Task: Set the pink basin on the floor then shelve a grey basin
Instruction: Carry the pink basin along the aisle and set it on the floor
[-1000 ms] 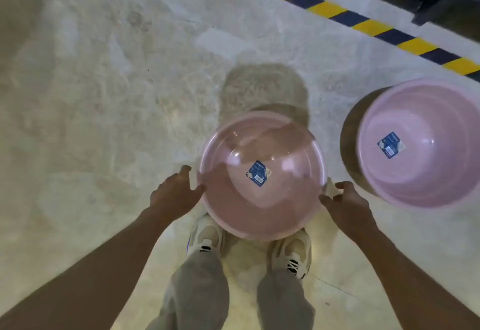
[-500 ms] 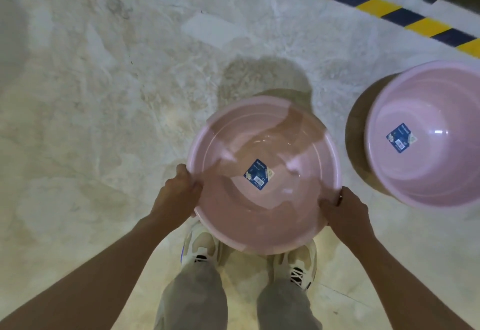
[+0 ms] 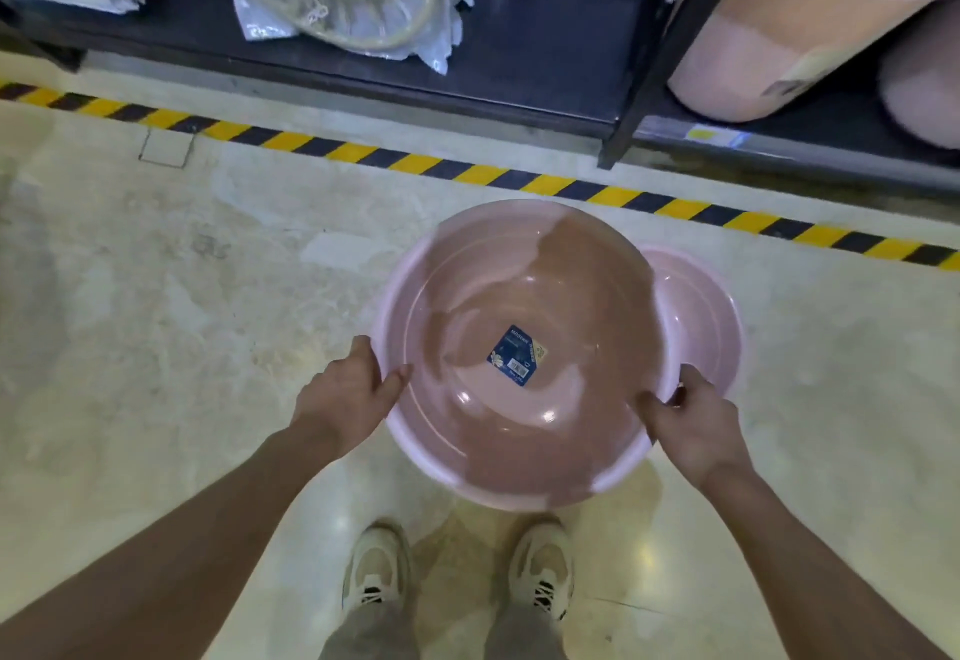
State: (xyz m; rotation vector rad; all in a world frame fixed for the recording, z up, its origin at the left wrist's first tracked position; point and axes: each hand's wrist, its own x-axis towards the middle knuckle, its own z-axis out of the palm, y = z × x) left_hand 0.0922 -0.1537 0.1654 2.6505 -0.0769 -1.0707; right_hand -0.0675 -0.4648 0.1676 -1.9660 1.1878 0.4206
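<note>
Pink basin held level between both hands — left hand and right hand grip opposite rim edges; floor below (second basin just right).

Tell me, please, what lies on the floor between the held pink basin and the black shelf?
In the head view, a yellow-and-black striped tape line crosses pale floor between the pink basin and shelf; nothing else.

Position: one head-worn camera, above both forearms.
Direction: forward and steeply down at the pale polished floor and the black metal shelf.
Nearness: close, at arm's reach.
</note>
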